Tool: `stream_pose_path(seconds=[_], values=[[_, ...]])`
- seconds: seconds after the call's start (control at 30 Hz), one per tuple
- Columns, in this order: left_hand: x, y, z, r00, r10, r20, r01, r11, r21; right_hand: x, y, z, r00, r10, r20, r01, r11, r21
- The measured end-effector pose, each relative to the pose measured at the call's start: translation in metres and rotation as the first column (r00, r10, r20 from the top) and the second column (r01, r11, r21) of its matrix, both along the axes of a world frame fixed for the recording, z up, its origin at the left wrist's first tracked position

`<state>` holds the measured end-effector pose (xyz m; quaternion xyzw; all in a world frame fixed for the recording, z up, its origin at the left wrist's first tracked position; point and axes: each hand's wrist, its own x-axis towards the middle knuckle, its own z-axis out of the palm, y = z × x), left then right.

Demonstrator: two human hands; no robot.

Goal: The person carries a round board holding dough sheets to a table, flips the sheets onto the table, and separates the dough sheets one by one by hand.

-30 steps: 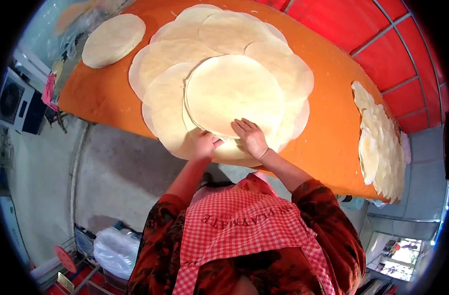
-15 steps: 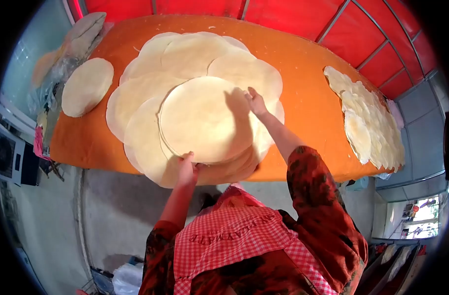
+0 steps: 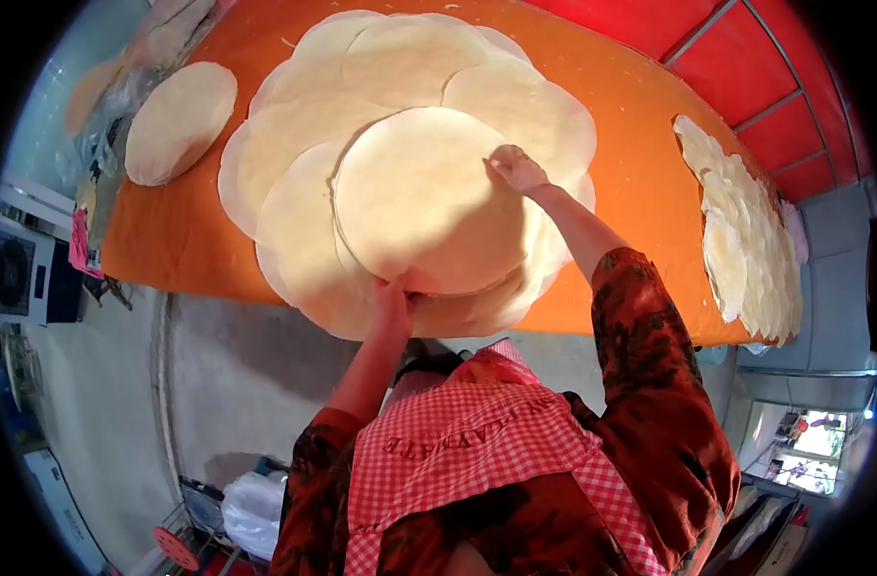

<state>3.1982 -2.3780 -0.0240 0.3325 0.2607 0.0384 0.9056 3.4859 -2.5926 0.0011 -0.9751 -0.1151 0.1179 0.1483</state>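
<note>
A large, thin, round sheet of dough or flatbread [image 3: 419,192] lies uppermost in the middle of a wide, petal-like spread of similar overlapping rounds [image 3: 295,206]. At its near edge, my left hand [image 3: 393,300] is closed, thumb on top and fingers hidden beneath the rim. My right hand [image 3: 518,171] pinches the upper right edge of the same round, its fingers bent together. The top round looks nearly flat, and its left edge casts a thin shadow on the sheets below.
An orange cloth-covered table [image 3: 635,192] carries everything. One separate round [image 3: 181,123] lies at its left end, beside clear plastic wrapping [image 3: 103,125]. Overlapping pale rounds [image 3: 746,245] cover the right end. A white plastic bag [image 3: 254,514] sits low on the left.
The camera view has shifted, so the table and rounds appear higher and the sheets farther right. Both hands keep nearly the same places on the top round's edge.
</note>
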Motion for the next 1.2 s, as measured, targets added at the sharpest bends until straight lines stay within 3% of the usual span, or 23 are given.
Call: stream_pose_path(seconds=[0.1,0.2,0.23,0.27,0.3,0.33,0.37,0.43,0.47,0.5,0.57,0.63,0.67,0.7,0.73,0.77,0.8,0.9,0.93,0.97,1.03,1.1,1.2], values=[[0.002,-0.003,0.011,0.999,0.033,0.015,-0.033,0.999,-0.018,-0.003,0.000,0.002,1.000,0.012,-0.009,-0.013,0.990,-0.140],[0.002,-0.007,0.012,0.999,0.034,-0.019,-0.032,0.997,0.076,-0.043,0.042,0.057,0.983,-0.034,0.179,0.094,0.936,-0.340],[0.006,-0.008,0.012,0.999,0.036,-0.033,-0.032,0.992,0.124,-0.052,0.054,0.050,0.949,0.176,0.261,-0.122,0.970,-0.210],[0.009,-0.011,0.013,0.998,0.057,-0.026,-0.051,0.981,0.186,-0.079,0.080,0.081,0.986,0.167,0.025,-0.167,0.986,0.019],[0.009,-0.014,0.015,0.997,0.076,-0.023,-0.068,0.966,0.249,-0.120,0.110,0.111,0.968,0.239,0.072,-0.242,0.969,0.039],[0.006,-0.016,0.016,0.996,0.092,-0.020,-0.081,0.946,0.313,-0.134,0.139,0.119,0.912,0.356,-0.203,-0.370,0.929,-0.032],[0.007,-0.016,0.010,0.996,0.084,0.023,-0.086,0.904,0.418,-0.157,0.159,0.111,0.843,0.516,-0.149,-0.522,0.853,0.002],[0.015,-0.018,-0.007,0.991,0.053,0.120,-0.116,0.786,0.607,-0.195,0.200,0.126,0.838,0.487,-0.246,-0.529,0.837,-0.143],[0.015,-0.023,0.014,0.987,0.096,0.131,-0.155,0.794,0.588,-0.193,0.220,0.095,0.827,0.540,-0.154,-0.558,0.755,-0.345],[0.016,-0.020,0.021,0.999,0.006,0.048,-0.035,0.771,0.636,-0.186,0.237,0.042,0.796,0.601,-0.075,-0.541,0.648,-0.536],[0.016,-0.014,0.028,0.978,-0.156,-0.138,0.208,0.688,0.696,-0.182,0.245,0.030,0.787,0.614,-0.059,-0.492,0.568,-0.659],[0.013,-0.025,0.032,0.985,-0.089,0.150,-0.016,0.809,0.588,-0.170,0.245,0.083,0.849,0.505,-0.153,-0.494,0.659,-0.567],[0.012,-0.030,0.035,0.957,-0.036,0.289,-0.119,0.857,0.501,-0.146,0.234,0.089,0.893,0.446,-0.057,-0.443,0.852,-0.278],[0.009,-0.030,0.040,0.964,0.004,0.265,-0.107,0.920,0.376,-0.122,0.223,0.096,0.917,0.398,0.011,-0.398,0.916,0.059],[0.005,-0.025,0.048,0.972,0.042,0.231,-0.100,0.965,0.243,-0.118,0.207,0.174,0.786,0.609,-0.103,-0.617,0.768,-0.169],[0.001,-0.019,0.052,0.979,0.075,0.191,-0.097,0.989,0.108,-0.096,0.202,0.202,0.790,0.600,-0.129,-0.614,0.770,-0.176],[0.003,-0.011,0.042,0.996,0.059,0.064,-0.059,0.998,-0.006,-0.083,0.188,0.234,0.890,0.438,-0.124,-0.444,0.896,-0.022],[0.013,0.013,0.006,0.985,-0.139,0.101,0.157,0.969,-0.193,-0.100,0.131,0.335,0.926,0.369,-0.074,-0.300,0.842,0.447],[0.018,0.013,0.024,0.939,-0.086,0.333,0.133,0.984,-0.120,-0.093,0.112,0.344,0.930,0.354,-0.100,-0.244,0.797,0.553],[0.015,0.020,0.043,0.957,-0.028,0.290,0.126,0.937,-0.326,-0.091,0.095,0.347,0.949,0.297,-0.105,-0.162,0.745,0.647],[0.011,0.033,0.085,0.933,0.097,0.348,0.050,0.920,-0.389,-0.075,0.059,0.332,0.964,0.212,-0.158,-0.031,0.684,0.729],[0.011,0.052,0.084,0.937,0.103,0.332,0.019,0.938,-0.346,-0.075,0.029,0.290,0.981,0.100,-0.165,0.073,0.599,0.797],[0.016,0.066,0.060,0.982,0.042,0.183,-0.028,0.996,-0.081,-0.060,-0.023,0.183,0.893,0.060,-0.447,0.350,0.533,0.770]])
